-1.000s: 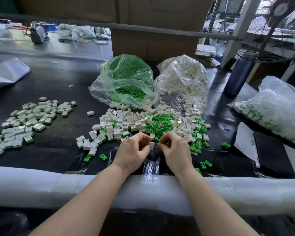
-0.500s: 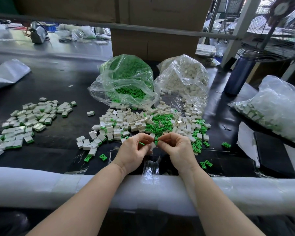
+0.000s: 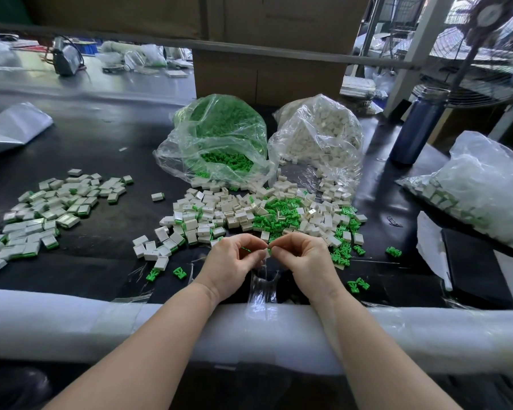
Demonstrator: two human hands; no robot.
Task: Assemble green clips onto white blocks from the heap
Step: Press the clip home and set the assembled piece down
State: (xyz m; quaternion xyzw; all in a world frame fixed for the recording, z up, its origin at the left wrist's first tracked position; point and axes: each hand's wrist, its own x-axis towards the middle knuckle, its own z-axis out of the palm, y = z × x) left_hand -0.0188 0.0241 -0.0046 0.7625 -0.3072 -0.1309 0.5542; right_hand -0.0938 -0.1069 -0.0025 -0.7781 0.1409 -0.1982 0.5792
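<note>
My left hand [image 3: 233,261] and my right hand [image 3: 304,258] meet fingertip to fingertip at the near table edge. A small white block [image 3: 267,253] shows at my left thumb tip. A green clip [image 3: 269,247] is pinched at my right fingertips, touching the block's top. Another bit of green [image 3: 244,249] shows inside my left fingers. Just beyond my hands lies the heap of white blocks and green clips [image 3: 249,214]. A pile of blocks with green clips fitted [image 3: 42,214] lies at the left.
An open bag of green clips [image 3: 219,143] and a bag of white blocks [image 3: 317,137] stand behind the heap. At the right are a blue bottle [image 3: 415,128], a filled plastic bag [image 3: 480,184] and a dark notebook [image 3: 474,261]. White foam padding [image 3: 71,321] lines the near edge.
My hands have lifted slightly and turned, the fingertips staying together. A green clip now shows at the block, where a second ago only the white block was visible.
</note>
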